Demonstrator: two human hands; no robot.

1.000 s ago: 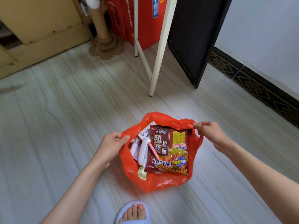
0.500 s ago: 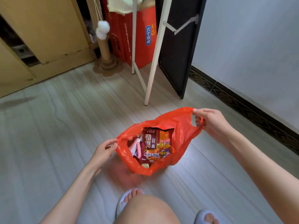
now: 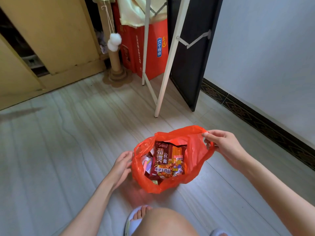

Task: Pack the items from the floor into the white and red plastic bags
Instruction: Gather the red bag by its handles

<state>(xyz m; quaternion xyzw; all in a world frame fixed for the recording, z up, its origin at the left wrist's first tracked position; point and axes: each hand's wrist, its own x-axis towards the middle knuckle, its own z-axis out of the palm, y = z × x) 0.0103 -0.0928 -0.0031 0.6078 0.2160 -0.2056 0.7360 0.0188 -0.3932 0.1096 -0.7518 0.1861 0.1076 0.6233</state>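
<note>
Landmark: the red bag (image 3: 192, 169), low over the floor (image 3: 71, 150) just ahead of the person's knee and slippered foot (image 3: 136, 218)
Step in hand: judged to be gathering the bag's handles so it can be lifted or closed; no loose items show on the floor in this view, and no white bag shows either
Doing it well: bring the left-side handle up level with the right one before lifting, so the mouth closes evenly and nothing tips out; keep the pull gentle, as the film looks thin and the load sits high
Contents: a noodle packet (image 3: 168, 159) lies flat on top, filling most of the bag's mouth; smaller packets (image 3: 147, 165) are tucked beside it on the bag's left side, too crumpled to name
Right hand (image 3: 225, 147): at the bag's upper right edge, fingers curled through the handle loop with thumb and forefinger pinching the rim, holding that side raised
Left hand (image 3: 121, 166): against the bag's left side, fingers loosely bent and touching the plastic near its handle; it grips nothing that can be seen
Risk: with only one side held up, the bag hangs lopsided and the top packet could slide toward the low left edge
</note>
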